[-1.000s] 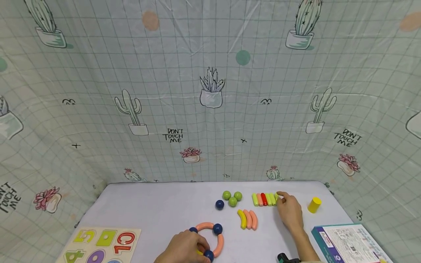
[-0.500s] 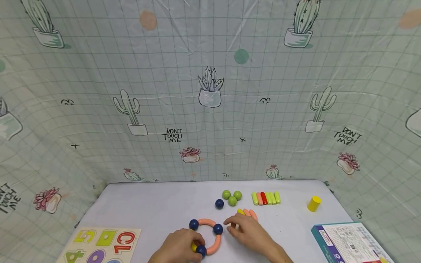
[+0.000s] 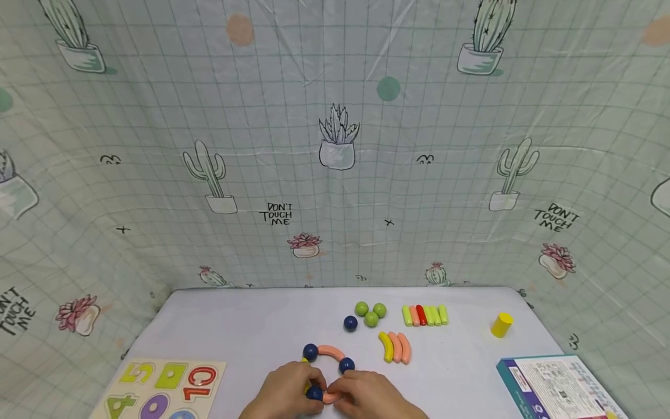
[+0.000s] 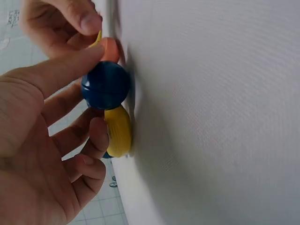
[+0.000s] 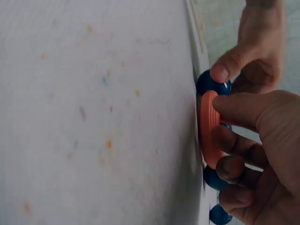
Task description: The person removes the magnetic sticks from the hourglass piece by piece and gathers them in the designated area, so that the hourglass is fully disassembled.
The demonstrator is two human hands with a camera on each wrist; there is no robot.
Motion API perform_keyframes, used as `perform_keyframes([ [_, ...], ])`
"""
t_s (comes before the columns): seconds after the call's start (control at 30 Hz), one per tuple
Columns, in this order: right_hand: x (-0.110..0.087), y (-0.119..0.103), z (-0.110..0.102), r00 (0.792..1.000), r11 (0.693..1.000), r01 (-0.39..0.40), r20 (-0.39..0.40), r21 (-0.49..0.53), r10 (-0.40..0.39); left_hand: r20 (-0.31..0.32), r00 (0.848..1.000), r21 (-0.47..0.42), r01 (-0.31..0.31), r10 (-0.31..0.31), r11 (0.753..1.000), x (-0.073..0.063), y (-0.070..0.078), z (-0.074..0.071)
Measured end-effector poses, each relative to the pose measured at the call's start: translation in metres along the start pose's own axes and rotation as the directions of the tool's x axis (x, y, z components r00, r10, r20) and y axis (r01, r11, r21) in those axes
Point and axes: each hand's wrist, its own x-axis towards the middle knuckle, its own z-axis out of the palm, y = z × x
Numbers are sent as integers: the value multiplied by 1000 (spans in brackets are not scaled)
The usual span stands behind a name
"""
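Observation:
A ring of dark blue balls and curved rods lies on the white table, partly covered by both hands. My left hand [image 3: 285, 389] grips the ring's near blue ball [image 4: 106, 85], thumb on one side and fingers behind. Beside those fingers, a yellow curved rod [image 4: 118, 132] runs from that ball. My right hand [image 3: 373, 396] pinches the salmon curved rod [image 5: 209, 129] on the near right side, thumb at its end by the same ball. Farther along the ring are another blue ball [image 3: 346, 365], a salmon rod [image 3: 331, 351] and a third blue ball [image 3: 310, 352].
Behind the ring sit a loose blue ball [image 3: 350, 323], green balls [image 3: 371, 319], curved rods [image 3: 397, 348] and a row of short sticks [image 3: 421, 315]. A yellow cylinder [image 3: 501, 325] and a box [image 3: 560, 384] are at right. A number board [image 3: 209, 365] lies at left.
My right hand has come from the row of short sticks, leftward and nearer, to the ring's salmon rod. My left hand keeps hold of the ring, which has shifted slightly left.

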Motion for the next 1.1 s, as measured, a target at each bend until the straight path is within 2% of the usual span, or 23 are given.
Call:
perform_keyframes([
  [0.17,8,-9,6,987,987,-158,27,15,158,-26,1000,17,-5,6,1000,-1,2,1],
  [0.23,11,-10,8,980,981,-195,41,20,194,-24,1000,4,-3,3,1000,-2,2,1],
  [0.37,9,-10,9,982,982,-187,40,10,186,-8,1000,-28,2,-2,1000,-3,1,1],
  [0.5,5,-6,8,990,991,-135,43,-10,135,19,1000,-66,4,-2,998,-5,0,0],
  [0.7,-4,2,1,997,999,-42,67,-26,43,66,994,-106,92,-85,990,-6,-3,-4],
  [0.87,-9,5,-1,995,998,-54,89,27,51,101,989,-145,125,-111,982,-8,-3,-5],
  [1.1,-10,5,-2,993,996,-85,82,22,82,97,990,-147,118,-105,982,-7,-1,-2],
])
